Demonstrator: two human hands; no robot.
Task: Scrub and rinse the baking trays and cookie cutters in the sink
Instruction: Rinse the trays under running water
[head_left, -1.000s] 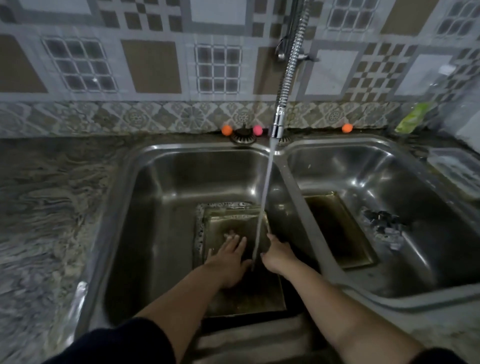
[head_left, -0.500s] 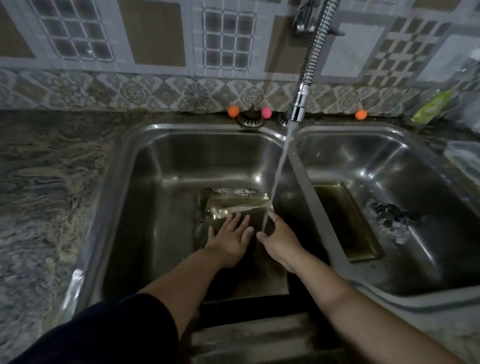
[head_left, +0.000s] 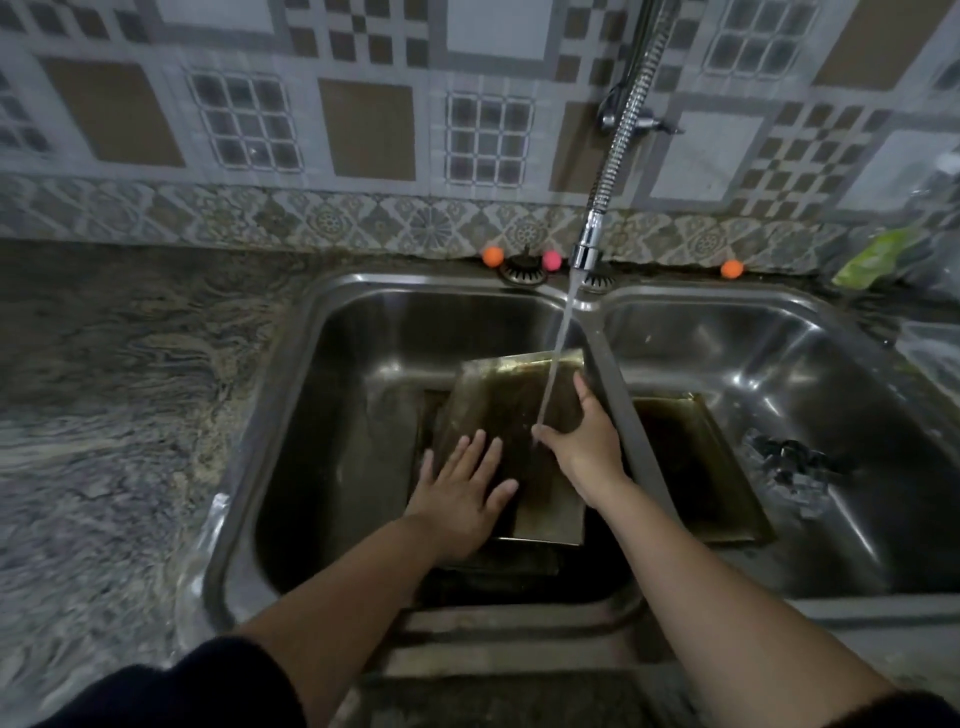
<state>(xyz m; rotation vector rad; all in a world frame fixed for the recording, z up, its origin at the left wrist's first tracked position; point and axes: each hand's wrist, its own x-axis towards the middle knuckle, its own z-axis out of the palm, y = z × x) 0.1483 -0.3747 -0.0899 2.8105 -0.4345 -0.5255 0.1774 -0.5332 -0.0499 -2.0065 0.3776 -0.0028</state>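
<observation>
A greasy rectangular baking tray (head_left: 506, 400) is tilted up in the left sink basin (head_left: 363, 332), its far edge raised under the running water. My right hand (head_left: 587, 441) grips the tray's right edge. My left hand (head_left: 460, 491) lies flat on the tray's lower left part, fingers spread. Another dark tray (head_left: 467, 564) lies beneath it on the basin floor. A third tray (head_left: 691, 467) rests in the right basin (head_left: 779, 332), with a pile of metal cookie cutters (head_left: 789, 465) to its right.
The coiled spring faucet (head_left: 618, 150) hangs over the divider, pouring a stream onto the tilted tray. Three small balls (head_left: 492, 256) sit on the sink's back rim. Stone countertop (head_left: 114, 389) spreads to the left. A green packet (head_left: 872, 257) lies at the back right.
The tray in the left basin has been lifted from lying flat to tilted up under the stream. My right hand moved to its right edge; my left hand stays flat on it.
</observation>
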